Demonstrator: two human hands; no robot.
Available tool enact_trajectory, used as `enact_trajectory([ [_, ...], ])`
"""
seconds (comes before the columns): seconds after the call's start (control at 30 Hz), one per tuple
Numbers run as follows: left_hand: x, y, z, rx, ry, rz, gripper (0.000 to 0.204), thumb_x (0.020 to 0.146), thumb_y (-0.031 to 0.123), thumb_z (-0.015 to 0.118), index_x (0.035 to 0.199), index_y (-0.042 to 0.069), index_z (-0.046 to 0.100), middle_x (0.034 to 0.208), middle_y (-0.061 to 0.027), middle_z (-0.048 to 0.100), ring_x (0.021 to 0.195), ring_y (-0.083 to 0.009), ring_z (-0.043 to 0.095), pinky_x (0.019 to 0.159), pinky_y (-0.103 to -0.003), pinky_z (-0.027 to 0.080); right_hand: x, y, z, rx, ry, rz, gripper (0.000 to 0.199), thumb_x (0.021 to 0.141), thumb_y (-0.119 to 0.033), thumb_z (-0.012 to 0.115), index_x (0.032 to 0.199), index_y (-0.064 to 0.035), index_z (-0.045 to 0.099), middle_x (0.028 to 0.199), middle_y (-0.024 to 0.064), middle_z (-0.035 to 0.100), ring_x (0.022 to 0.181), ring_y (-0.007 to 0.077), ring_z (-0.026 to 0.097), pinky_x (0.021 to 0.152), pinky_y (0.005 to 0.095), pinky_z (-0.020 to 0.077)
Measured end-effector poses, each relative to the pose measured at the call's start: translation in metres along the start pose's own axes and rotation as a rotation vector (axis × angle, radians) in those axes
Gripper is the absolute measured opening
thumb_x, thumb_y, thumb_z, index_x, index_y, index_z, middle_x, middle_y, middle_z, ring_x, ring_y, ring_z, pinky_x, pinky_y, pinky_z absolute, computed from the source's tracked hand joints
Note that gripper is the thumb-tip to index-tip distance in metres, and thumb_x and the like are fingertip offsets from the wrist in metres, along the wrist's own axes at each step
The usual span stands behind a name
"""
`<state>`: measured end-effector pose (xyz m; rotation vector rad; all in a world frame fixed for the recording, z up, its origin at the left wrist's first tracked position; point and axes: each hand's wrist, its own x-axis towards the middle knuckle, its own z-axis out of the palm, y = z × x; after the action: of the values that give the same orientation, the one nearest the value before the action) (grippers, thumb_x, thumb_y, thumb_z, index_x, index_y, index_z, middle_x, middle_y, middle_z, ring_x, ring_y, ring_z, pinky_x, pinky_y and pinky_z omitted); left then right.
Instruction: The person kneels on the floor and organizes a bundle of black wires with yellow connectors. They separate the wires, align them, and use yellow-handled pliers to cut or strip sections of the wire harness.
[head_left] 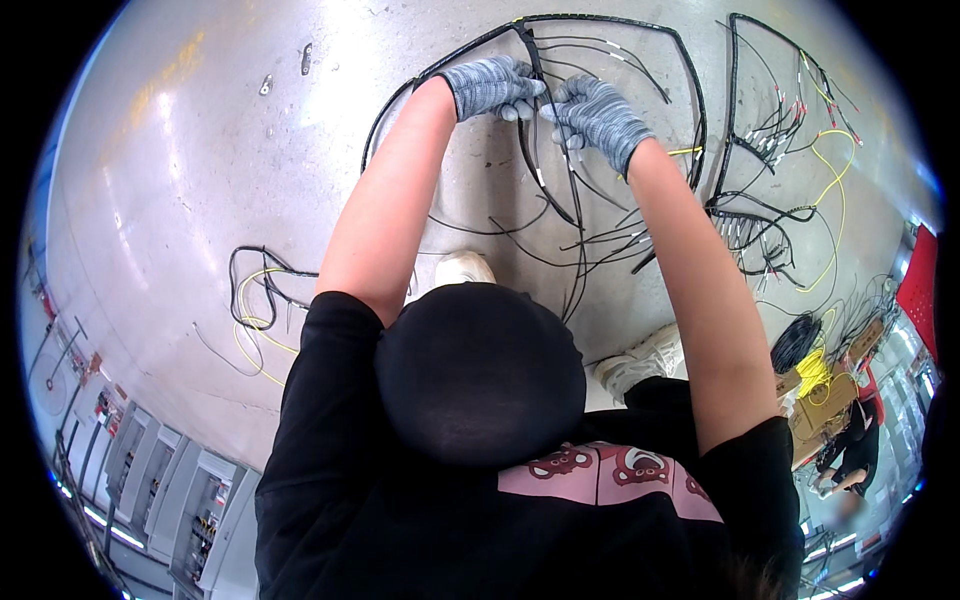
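Note:
A black wiring harness (610, 18) is laid on the grey floor in a wide arch, with thinner wires branching off inside it. My left hand (495, 88), in a grey knit glove, closes its fingers on a black branch cable hanging from the top of the arch. Just to its right, my right hand (600, 115), gloved alike, pinches the same bundle of black wires (560, 165) with bent fingertips. The fingers hide the exact spot where they grip. Loose wire ends with white labels (634, 240) spread below the right hand.
A second harness (733, 100) with red-tipped ends and a yellow cable (842, 190) lies to the right. Another cable loop (255, 290) is at the left. Cardboard boxes (815, 420) and wire coils (795, 343) stand right, near another person (858, 450). Grey cabinets (165, 480) stand lower left.

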<state>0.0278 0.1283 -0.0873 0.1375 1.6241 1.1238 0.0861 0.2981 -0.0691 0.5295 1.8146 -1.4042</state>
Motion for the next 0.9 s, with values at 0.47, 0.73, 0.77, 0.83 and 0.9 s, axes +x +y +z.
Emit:
enact_trajectory([
  [0.47, 0.004, -0.020, -0.001, -0.039, -0.002, 0.109, 0.020, 0.084, 0.021, 0.055, 0.096, 0.004, 0.059, 0.073, 0.0024, 0.056, 0.059, -0.0041, 0.048, 0.051, -0.017, 0.039, 0.023, 0.020, 0.007, -0.290, 0.106, -0.217, 0.028, 0.067, -0.018, 0.075, 0.082, -0.0020, 0.058, 0.067, 0.0028, 0.056, 0.059, 0.0105, 0.050, 0.057, 0.0241, 0.0451],
  [0.73, 0.006, -0.021, -0.002, 0.131, 0.053, 0.139, 0.031, 0.081, 0.021, 0.058, 0.106, 0.002, 0.057, 0.084, -0.0034, 0.062, 0.071, -0.0095, 0.056, 0.065, -0.024, 0.046, 0.005, 0.007, 0.004, -0.044, -0.017, -0.069, 0.018, 0.075, -0.017, 0.067, 0.082, -0.0056, 0.056, 0.063, -0.0001, 0.052, 0.053, 0.0075, 0.049, 0.045, 0.0233, 0.0415],
  [0.77, 0.008, -0.023, -0.001, 0.099, 0.071, 0.139, 0.034, 0.080, 0.021, 0.059, 0.107, 0.001, 0.056, 0.085, -0.0059, 0.062, 0.074, -0.0116, 0.056, 0.069, -0.026, 0.046, 0.005, 0.008, 0.005, -0.023, -0.022, -0.050, 0.012, 0.077, -0.014, 0.064, 0.082, -0.0067, 0.055, 0.063, -0.0017, 0.051, 0.052, 0.0061, 0.048, 0.044, 0.0224, 0.0405],
  [0.83, 0.012, -0.026, 0.000, 0.208, 0.127, 0.218, 0.032, 0.079, 0.020, 0.059, 0.106, 0.001, 0.057, 0.084, -0.0073, 0.062, 0.073, -0.0130, 0.056, 0.069, -0.027, 0.046, 0.003, 0.008, 0.003, 0.002, -0.028, -0.037, 0.012, 0.078, -0.014, 0.063, 0.085, -0.0066, 0.056, 0.066, -0.0013, 0.053, 0.052, 0.0063, 0.048, 0.044, 0.0215, 0.0404],
  [0.9, 0.013, -0.028, 0.000, 0.282, 0.154, 0.278, 0.031, 0.079, 0.019, 0.060, 0.105, 0.001, 0.057, 0.084, -0.0084, 0.062, 0.073, -0.0143, 0.056, 0.068, -0.028, 0.047, 0.001, 0.007, 0.003, 0.030, -0.052, -0.035, 0.013, 0.080, -0.015, 0.062, 0.088, -0.0065, 0.056, 0.070, -0.0003, 0.054, 0.053, 0.0071, 0.050, 0.045, 0.0209, 0.0418],
])
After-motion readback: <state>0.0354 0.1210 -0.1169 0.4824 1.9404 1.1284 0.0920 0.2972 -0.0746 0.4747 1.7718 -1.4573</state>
